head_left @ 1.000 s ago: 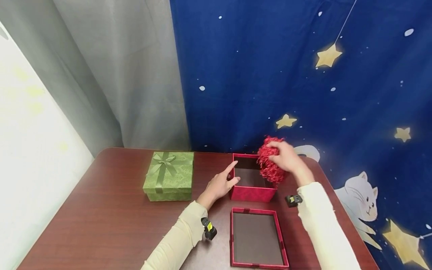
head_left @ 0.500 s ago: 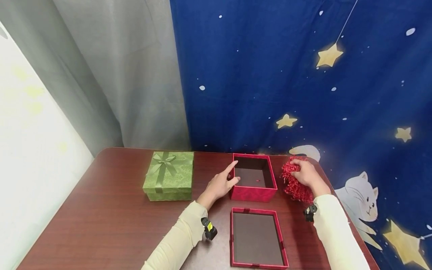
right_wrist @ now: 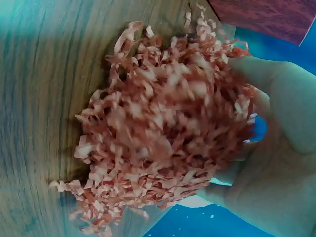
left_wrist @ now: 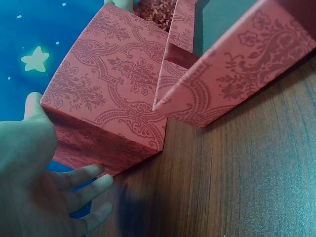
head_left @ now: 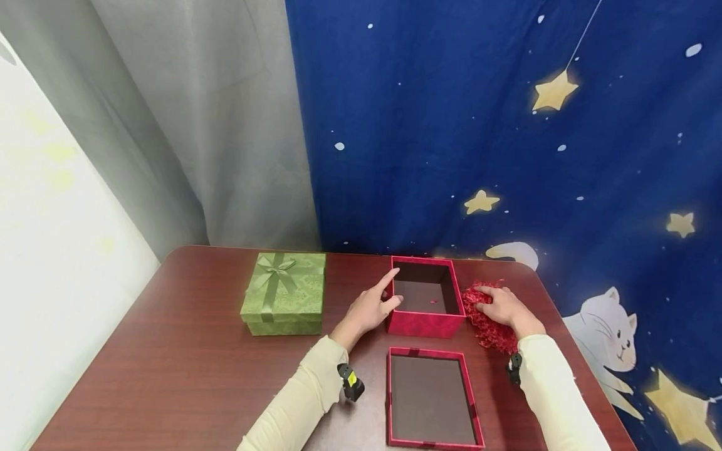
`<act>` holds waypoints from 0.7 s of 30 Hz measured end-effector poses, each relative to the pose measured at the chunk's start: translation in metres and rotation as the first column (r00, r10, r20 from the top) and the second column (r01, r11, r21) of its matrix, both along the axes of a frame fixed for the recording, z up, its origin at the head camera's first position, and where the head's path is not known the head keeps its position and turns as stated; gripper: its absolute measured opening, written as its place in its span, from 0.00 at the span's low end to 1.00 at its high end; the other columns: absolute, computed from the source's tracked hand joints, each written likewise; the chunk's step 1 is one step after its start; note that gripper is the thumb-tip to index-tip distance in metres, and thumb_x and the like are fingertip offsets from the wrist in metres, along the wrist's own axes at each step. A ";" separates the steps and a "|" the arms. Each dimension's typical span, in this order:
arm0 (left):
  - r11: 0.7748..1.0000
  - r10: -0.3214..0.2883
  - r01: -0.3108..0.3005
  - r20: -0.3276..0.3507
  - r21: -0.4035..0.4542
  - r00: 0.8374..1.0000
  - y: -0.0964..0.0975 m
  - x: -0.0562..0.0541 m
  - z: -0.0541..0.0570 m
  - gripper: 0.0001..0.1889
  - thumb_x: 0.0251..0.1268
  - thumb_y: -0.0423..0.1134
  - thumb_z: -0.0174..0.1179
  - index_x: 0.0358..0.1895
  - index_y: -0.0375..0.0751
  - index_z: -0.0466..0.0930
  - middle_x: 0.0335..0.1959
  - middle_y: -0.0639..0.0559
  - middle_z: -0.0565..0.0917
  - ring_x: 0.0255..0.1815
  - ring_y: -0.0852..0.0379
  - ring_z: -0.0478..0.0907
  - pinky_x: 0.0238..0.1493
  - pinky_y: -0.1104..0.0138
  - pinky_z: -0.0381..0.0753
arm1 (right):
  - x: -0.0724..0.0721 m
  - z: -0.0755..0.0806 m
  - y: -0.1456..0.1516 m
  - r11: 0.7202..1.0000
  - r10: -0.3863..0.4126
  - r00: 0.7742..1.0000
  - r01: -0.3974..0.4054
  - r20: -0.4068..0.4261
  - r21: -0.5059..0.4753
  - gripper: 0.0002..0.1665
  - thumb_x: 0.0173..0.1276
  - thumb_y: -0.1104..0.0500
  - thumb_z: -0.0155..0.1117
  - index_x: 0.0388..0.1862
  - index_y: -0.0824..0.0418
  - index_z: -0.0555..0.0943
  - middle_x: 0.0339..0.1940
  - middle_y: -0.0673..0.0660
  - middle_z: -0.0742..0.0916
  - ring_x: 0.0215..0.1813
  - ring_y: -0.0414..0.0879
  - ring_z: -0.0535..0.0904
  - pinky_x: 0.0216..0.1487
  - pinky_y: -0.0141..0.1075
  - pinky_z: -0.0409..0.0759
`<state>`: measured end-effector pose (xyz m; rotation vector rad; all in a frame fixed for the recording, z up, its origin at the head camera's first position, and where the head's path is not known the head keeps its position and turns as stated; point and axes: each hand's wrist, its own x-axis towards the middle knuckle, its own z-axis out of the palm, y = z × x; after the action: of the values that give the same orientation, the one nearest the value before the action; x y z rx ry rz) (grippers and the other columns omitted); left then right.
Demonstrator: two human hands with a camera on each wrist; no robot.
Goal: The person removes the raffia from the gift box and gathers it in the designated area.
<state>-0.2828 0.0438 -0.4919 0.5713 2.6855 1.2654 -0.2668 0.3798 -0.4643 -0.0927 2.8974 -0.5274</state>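
Observation:
Against the left side of an open red box point(head_left: 425, 325) rests my left hand point(head_left: 366, 310), its index finger and thumb at the rim. The left wrist view shows loosely spread fingers point(left_wrist: 89, 195) beside the box's patterned wall. To the right of the box, my right hand point(head_left: 506, 308) grips a fluffy bundle of red shredded paper point(head_left: 486, 326), low at the tabletop. In the right wrist view the thumb lies on one side of the shredded paper point(right_wrist: 158, 128), while the other fingers are partly hidden behind it. One small red scrap point(head_left: 433, 302) lies on the box's dark floor.
Just in front of the box, its red lid point(head_left: 431, 401) lies with the dark inside facing up. A green gift box point(head_left: 287, 297) with a ribbon bow stands at the left on the brown table point(head_left: 186, 351). Behind hang grey and blue star-patterned curtains point(head_left: 417, 156).
My right hand has carried the shredded paper from over the box's right rim, rightward and down to the table beside it. The left hand stays at the box.

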 end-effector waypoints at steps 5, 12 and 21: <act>1.000 -0.001 0.001 -0.008 0.001 1.000 0.001 -0.002 0.001 0.36 0.75 0.53 0.59 0.83 0.63 0.57 0.60 0.40 0.83 0.56 0.43 0.82 0.55 0.44 0.82 | 0.005 0.013 -0.006 0.995 -0.098 0.995 0.098 0.007 0.010 0.43 0.79 0.37 0.51 0.81 0.63 0.62 0.76 0.83 0.60 0.75 0.85 0.50 0.67 0.80 0.53; 0.994 -0.009 0.003 -0.056 -0.107 0.998 -0.004 -0.003 0.004 0.38 0.75 0.56 0.57 0.84 0.65 0.53 0.59 0.41 0.84 0.53 0.45 0.83 0.52 0.48 0.83 | 0.015 0.037 -0.029 0.987 -0.155 0.982 0.148 -0.109 -0.068 0.41 0.82 0.39 0.44 0.82 0.64 0.59 0.79 0.84 0.52 0.79 0.81 0.41 0.69 0.80 0.45; 0.995 0.044 -0.065 -0.241 -0.079 0.970 -0.024 0.035 0.027 0.39 0.75 0.57 0.59 0.84 0.60 0.53 0.60 0.40 0.82 0.56 0.41 0.82 0.56 0.46 0.81 | 0.057 0.051 -0.056 0.994 -0.087 0.970 0.069 -0.226 -0.087 0.37 0.80 0.45 0.55 0.79 0.64 0.64 0.77 0.83 0.58 0.77 0.81 0.51 0.69 0.78 0.53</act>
<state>-0.2474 0.0201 -0.4649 0.6836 2.9542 1.1531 -0.2098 0.3241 -0.4133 -0.0537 3.1157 -0.6875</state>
